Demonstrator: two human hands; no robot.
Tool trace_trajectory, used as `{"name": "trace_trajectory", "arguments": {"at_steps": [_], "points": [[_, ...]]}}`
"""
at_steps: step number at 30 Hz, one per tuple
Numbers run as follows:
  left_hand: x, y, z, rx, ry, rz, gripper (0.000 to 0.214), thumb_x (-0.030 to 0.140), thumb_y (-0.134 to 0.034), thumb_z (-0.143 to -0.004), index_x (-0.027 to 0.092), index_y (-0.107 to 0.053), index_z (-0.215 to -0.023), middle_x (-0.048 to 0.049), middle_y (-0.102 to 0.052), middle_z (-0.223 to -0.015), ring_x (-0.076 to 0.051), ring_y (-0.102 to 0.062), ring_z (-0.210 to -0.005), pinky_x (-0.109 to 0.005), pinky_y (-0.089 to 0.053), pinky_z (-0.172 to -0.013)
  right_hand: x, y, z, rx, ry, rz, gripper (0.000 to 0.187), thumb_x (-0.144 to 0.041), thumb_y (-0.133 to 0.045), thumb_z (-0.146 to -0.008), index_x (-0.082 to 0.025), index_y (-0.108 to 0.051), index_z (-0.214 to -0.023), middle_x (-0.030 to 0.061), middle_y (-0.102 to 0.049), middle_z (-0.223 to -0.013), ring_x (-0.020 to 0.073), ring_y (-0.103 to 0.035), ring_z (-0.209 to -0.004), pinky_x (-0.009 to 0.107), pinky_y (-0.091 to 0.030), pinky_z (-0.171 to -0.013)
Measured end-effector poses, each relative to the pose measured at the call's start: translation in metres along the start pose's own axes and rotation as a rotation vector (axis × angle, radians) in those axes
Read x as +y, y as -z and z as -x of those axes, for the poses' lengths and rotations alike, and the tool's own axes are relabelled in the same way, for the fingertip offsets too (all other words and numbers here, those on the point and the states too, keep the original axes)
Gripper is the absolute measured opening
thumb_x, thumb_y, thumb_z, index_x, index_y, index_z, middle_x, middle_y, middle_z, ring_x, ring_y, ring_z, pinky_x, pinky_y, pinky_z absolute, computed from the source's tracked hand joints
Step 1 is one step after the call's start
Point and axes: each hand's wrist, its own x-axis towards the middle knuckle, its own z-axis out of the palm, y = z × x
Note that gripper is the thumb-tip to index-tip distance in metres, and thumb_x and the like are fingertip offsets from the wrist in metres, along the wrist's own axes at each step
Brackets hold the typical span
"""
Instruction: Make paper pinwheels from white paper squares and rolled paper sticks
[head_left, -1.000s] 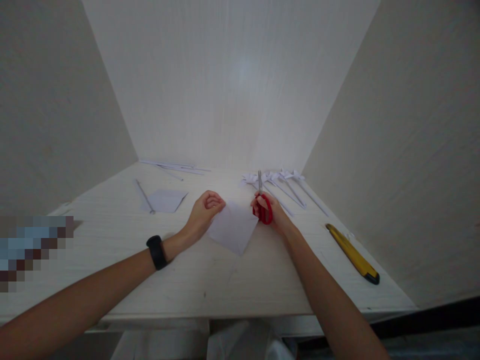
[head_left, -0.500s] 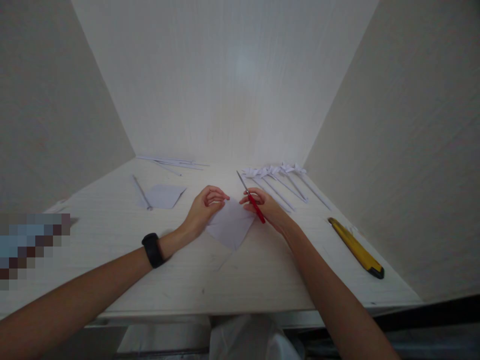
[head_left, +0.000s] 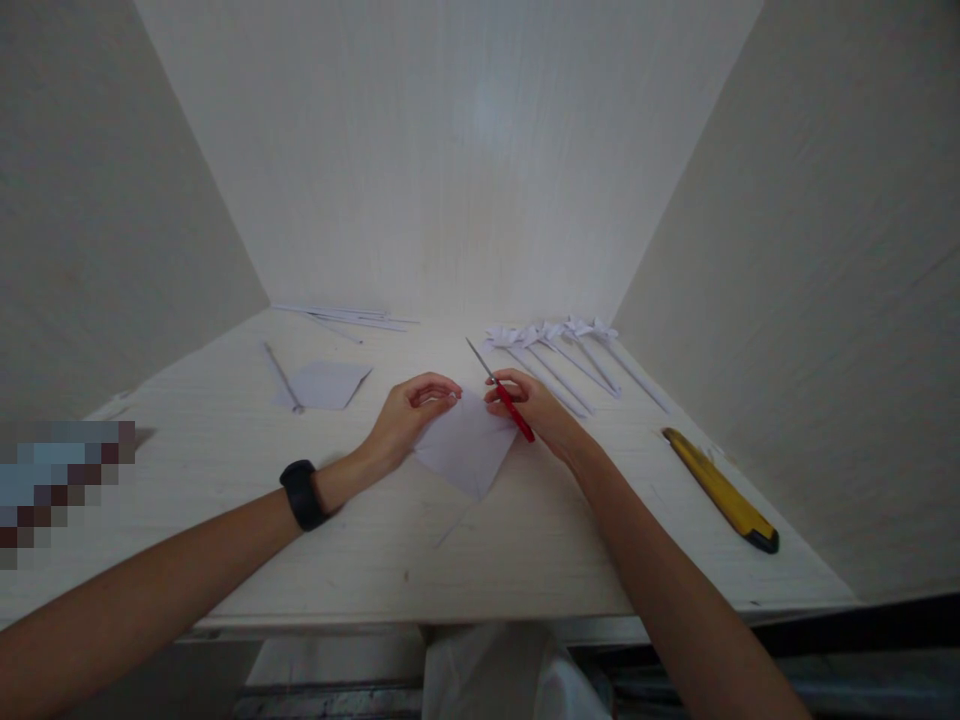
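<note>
A square of white paper (head_left: 466,450) is turned cornerwise in front of me, with faint slits or creases near its side corners. My left hand (head_left: 421,410) pinches its upper left edge near the top corner. In my right hand (head_left: 529,405) is a pair of scissors with red handles (head_left: 516,410), blades pointing up and left, away from the paper. The fingertips of that hand also touch the paper's upper right edge; whether they grip it I cannot tell.
Paper pinwheels on sticks (head_left: 551,335) lie at the back right. Rolled paper sticks (head_left: 345,317) rest at the back left, near another paper sheet (head_left: 326,385) with a stick (head_left: 282,378) beside it. A yellow utility knife (head_left: 720,490) lies right. Walls enclose the table's back and sides.
The view has shifted slightly. Both hands keep their places at the paper, and the fingers of my right hand have moved a little on its edge with the scissors still held.
</note>
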Motion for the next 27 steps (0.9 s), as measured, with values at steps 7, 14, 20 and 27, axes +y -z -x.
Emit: {"name": "trace_trajectory", "arguments": {"at_steps": [7, 14, 20, 27], "points": [[0.0026, -0.0013, 0.0026, -0.011, -0.005, -0.001, 0.008, 0.023, -0.073, -0.069, 0.019, -0.071, -0.075, -0.0025, -0.07, -0.082, -0.014, -0.061, -0.077, -0.025, -0.044, -0.074, -0.0004, 0.0002, 0.0012, -0.001, 0.008, -0.01, 0.036, -0.016, -0.071, -0.058, -0.02, -0.056, -0.09, -0.0032, -0.062, -0.074, 0.009, -0.055, -0.064, 0.021, -0.038, -0.056], [0.0032, -0.0031, 0.0035, 0.001, 0.023, 0.019, 0.011, 0.027, -0.075, -0.068, 0.019, -0.071, -0.075, -0.0028, -0.072, -0.081, -0.015, -0.062, -0.075, -0.025, -0.045, -0.07, -0.0008, -0.0003, 0.0014, -0.012, 0.009, -0.007, 0.037, -0.019, -0.072, -0.058, -0.02, -0.055, -0.09, -0.0031, -0.06, -0.074, 0.0086, -0.052, -0.061, 0.02, -0.035, -0.053], [0.0049, -0.0033, 0.0057, -0.017, 0.035, -0.029, 0.015, 0.034, -0.071, -0.073, 0.018, -0.071, -0.073, -0.0024, -0.071, -0.076, -0.014, -0.059, -0.069, -0.025, -0.043, -0.065, 0.0001, 0.0011, 0.0004, -0.015, 0.017, -0.01, 0.036, -0.017, -0.071, -0.058, -0.02, -0.055, -0.09, -0.0029, -0.062, -0.073, 0.0087, -0.053, -0.062, 0.02, -0.036, -0.054], [0.008, -0.0049, 0.0067, -0.022, 0.022, -0.045, 0.016, 0.033, -0.067, -0.075, 0.017, -0.071, -0.074, -0.0044, -0.071, -0.08, -0.016, -0.06, -0.073, -0.028, -0.045, -0.069, 0.0017, 0.003, -0.0001, -0.02, 0.026, 0.005, 0.033, -0.018, -0.071, -0.06, -0.021, -0.056, -0.089, -0.0032, -0.062, -0.074, 0.0088, -0.053, -0.06, 0.02, -0.037, -0.053]]}}
